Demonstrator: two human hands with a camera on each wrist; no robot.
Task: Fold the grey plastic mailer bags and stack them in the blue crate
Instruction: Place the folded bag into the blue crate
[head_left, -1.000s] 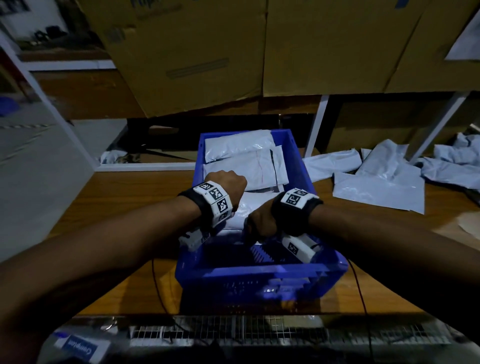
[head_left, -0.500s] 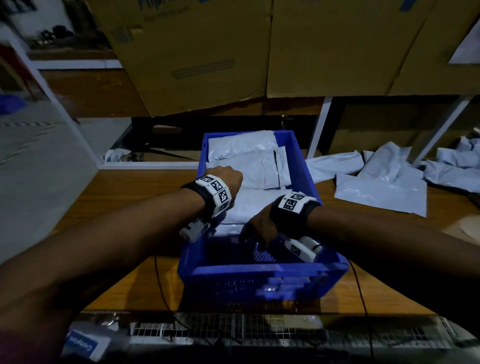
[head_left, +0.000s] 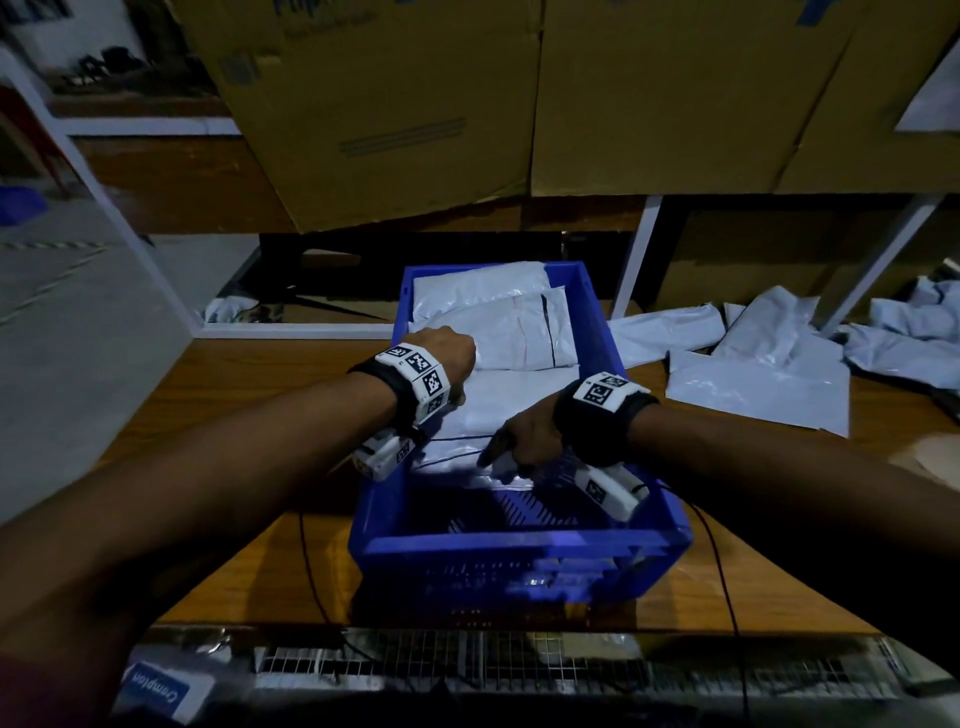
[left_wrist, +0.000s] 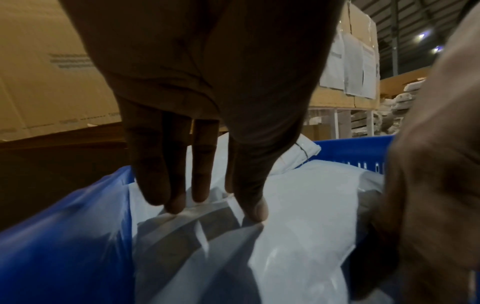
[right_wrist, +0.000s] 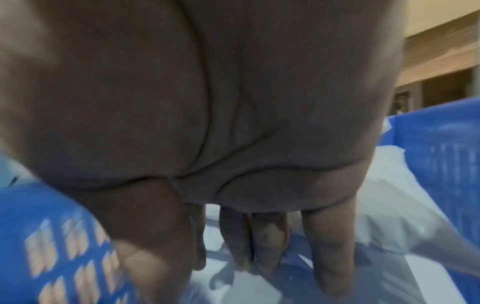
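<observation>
The blue crate (head_left: 519, 545) stands on the table in front of me with folded grey mailers stacked at its far end (head_left: 493, 296). The nearest folded mailer (head_left: 519, 410) lies lower in the crate. My left hand (head_left: 457, 364) reaches down at its far left part. In the left wrist view its straight fingers (left_wrist: 176, 203) and thumb press on a fold of the mailer (left_wrist: 298, 226) beside the crate wall (left_wrist: 64, 236). My right hand (head_left: 506, 452) points down at the mailer's near edge; its straight fingers (right_wrist: 259, 257) touch the mailer (right_wrist: 389, 216) inside the crate (right_wrist: 436, 154).
Several loose unfolded mailers (head_left: 758, 384) lie on the wooden table (head_left: 234, 415) right of the crate. Big cardboard boxes (head_left: 415, 104) rise behind, with a white rack leg (head_left: 634, 260) between. A black cable (head_left: 306, 551) and a wire mesh (head_left: 467, 665) run along the near edge.
Both hands have sunk deeper into the crate with the mailer, which now lies flatter. The left hand has shifted a little farther back, the right toward the near edge.
</observation>
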